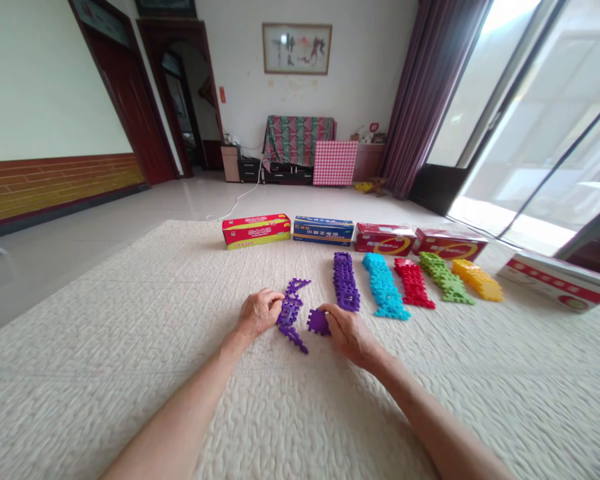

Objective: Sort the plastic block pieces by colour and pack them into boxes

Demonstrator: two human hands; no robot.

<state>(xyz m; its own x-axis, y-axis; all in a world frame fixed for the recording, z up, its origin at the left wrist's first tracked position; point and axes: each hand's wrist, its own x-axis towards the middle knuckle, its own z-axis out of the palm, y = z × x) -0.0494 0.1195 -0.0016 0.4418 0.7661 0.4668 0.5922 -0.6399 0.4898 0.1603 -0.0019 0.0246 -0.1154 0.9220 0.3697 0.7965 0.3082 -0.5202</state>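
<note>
My left hand is closed on a chain of joined purple plastic tiles that lies on the cream quilted mat. A single purple tile is pinched in my right hand, just right of the chain. Beyond my right hand lie rows of tiles side by side: purple, blue, red, green and yellow.
Several flat cardboard boxes stand in a line at the mat's far edge: a red and yellow one, a blue one, two red ones. Another box lies at the right. Glass doors on the right, furniture at the far wall.
</note>
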